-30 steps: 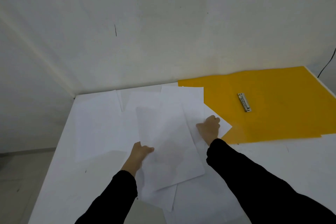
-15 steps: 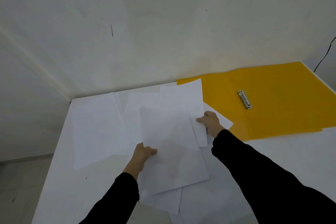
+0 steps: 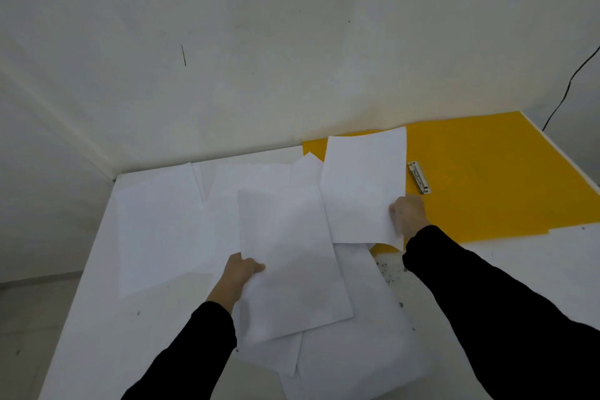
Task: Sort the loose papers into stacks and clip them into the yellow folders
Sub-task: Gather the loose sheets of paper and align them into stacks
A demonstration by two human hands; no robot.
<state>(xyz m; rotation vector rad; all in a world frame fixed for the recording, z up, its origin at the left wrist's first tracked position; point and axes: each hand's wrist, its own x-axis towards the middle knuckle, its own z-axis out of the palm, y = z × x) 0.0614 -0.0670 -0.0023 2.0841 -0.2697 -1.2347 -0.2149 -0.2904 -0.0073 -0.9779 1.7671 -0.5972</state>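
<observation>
An open yellow folder [image 3: 487,178] lies flat at the back right of the white table, its metal clip [image 3: 419,177] bare near the spine. My right hand [image 3: 407,216] grips the lower right corner of a white sheet [image 3: 363,185] lifted over the folder's left part. My left hand [image 3: 242,273] pinches the left edge of a stack of white papers [image 3: 292,269] in the middle. Several more loose sheets [image 3: 159,224] lie spread to the left and underneath.
The table [image 3: 535,266] stands in a corner, walls close behind and to the left. Its left edge drops to the floor. A black cable [image 3: 571,78] hangs down the wall at the far right.
My right hand has lifted one sheet off the pile and carried it rightward and up over the folder. The left hand and its stack have stayed about where they were.
</observation>
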